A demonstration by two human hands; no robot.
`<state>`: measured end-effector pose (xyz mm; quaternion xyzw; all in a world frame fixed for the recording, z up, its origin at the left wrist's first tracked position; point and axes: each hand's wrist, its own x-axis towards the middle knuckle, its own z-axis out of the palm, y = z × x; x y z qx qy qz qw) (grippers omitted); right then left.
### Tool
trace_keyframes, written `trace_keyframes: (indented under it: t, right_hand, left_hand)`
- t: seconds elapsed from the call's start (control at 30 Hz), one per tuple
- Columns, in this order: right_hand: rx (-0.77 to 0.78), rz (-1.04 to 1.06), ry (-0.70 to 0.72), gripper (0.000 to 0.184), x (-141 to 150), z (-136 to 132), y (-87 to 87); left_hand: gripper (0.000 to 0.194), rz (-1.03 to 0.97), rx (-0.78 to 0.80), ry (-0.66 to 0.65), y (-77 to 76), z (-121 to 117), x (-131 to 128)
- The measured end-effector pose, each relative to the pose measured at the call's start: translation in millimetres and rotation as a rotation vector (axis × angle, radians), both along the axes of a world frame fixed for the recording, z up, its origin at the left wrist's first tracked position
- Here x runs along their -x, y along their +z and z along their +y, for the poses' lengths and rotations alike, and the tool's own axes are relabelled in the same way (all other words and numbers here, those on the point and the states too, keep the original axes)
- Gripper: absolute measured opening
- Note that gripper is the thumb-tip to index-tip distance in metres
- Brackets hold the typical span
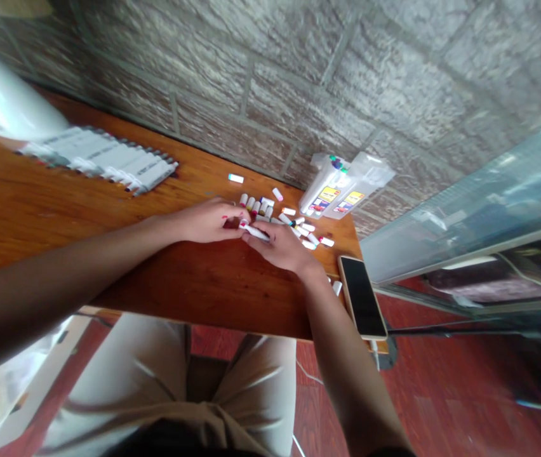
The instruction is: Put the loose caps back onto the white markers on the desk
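Note:
Over the front of the wooden table, my right hand (284, 246) is closed around a white marker (258, 234), which points to the left. My left hand (212, 221) meets it there, thumb and fingers pinched at a small white cap (244, 223) with a red mark, at the marker's left end. Whether cap and marker are joined is too small to tell. Red stains show on the left hand near the thumb. Just beyond both hands lie several loose white marker caps (255, 207) with coloured ends, some partly hidden by my right hand.
A row of capless-looking grey-white markers (108, 158) lies at the left, beside a blurred white object (8, 98). A clear plastic case (330, 193) stands against the brick wall (270, 82). At the table's right edge rests a phone (362, 297) with a cable.

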<state>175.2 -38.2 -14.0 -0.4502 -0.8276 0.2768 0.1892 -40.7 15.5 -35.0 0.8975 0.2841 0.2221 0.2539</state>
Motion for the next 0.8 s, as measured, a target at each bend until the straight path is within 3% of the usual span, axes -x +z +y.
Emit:
trace_keyframes:
  t: [0.8]
  right_hand:
    - [0.018, 0.049, -0.012, 0.027, 1.4, 0.3, -2.4]
  left_hand:
    - [0.019, 0.015, -0.009, -0.010, -1.5, 0.5, 1.5]
